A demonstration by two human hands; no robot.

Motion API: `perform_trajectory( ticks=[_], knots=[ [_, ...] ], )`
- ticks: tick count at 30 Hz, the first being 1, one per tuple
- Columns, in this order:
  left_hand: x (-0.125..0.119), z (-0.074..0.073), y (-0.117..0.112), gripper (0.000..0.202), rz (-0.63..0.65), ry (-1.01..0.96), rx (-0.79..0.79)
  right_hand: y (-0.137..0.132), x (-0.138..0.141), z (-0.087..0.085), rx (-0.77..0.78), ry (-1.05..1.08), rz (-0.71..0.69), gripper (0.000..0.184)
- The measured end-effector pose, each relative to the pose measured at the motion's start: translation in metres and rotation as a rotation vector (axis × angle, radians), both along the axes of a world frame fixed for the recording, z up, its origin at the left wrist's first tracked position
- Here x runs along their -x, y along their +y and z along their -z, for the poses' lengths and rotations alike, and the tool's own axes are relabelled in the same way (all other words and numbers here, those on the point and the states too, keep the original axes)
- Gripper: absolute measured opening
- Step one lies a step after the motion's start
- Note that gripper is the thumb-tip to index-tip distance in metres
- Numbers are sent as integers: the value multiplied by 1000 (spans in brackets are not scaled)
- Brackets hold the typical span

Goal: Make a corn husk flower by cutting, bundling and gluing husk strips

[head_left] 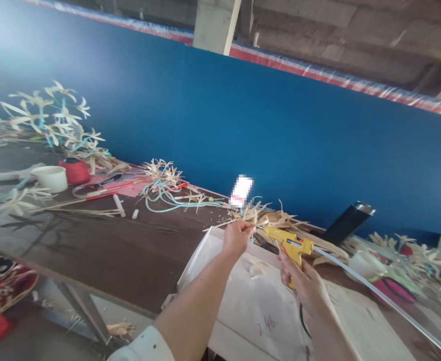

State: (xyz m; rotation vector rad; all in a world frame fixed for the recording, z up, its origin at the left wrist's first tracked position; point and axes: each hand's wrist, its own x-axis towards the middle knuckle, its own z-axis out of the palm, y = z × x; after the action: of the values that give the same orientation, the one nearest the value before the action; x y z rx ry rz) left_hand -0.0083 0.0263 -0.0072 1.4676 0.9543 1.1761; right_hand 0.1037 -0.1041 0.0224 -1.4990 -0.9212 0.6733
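Note:
My right hand [300, 275] is wrapped round the handle of a yellow glue gun [288, 242], whose nozzle points left toward my other hand. My left hand [236, 236] is closed in a pinch on a small pale straw strip [251, 226] held just in front of the nozzle. Both hands hover over a white board [258, 311] lying on the dark wooden table [122, 250]. A pile of dried straw pieces [276, 218] lies just behind the hands.
A blue wall panel [261, 130] runs along the table's far edge. At the left are straw flowers [50, 113], a white cup [51, 178], a red spool [75, 171], glue sticks [119, 204] and pens. A black flask [346, 223] leans at the right, beside more flowers.

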Motion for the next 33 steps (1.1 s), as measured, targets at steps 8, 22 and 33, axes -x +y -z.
perform_trajectory(
  ticks=[8, 22, 33],
  knots=[
    [0, 0, 0, 23, -11, 22, -19, 0, -2, 3, -14, 20, 14, 37],
    [-1, 1, 1, 24, -6, 18, -15, 2, -1, 6, -7, 26, 46, 41],
    [-4, 5, 2, 24, -8, 17, -28, 0, 0, 7, 7, 48, 43, 39]
  ],
)
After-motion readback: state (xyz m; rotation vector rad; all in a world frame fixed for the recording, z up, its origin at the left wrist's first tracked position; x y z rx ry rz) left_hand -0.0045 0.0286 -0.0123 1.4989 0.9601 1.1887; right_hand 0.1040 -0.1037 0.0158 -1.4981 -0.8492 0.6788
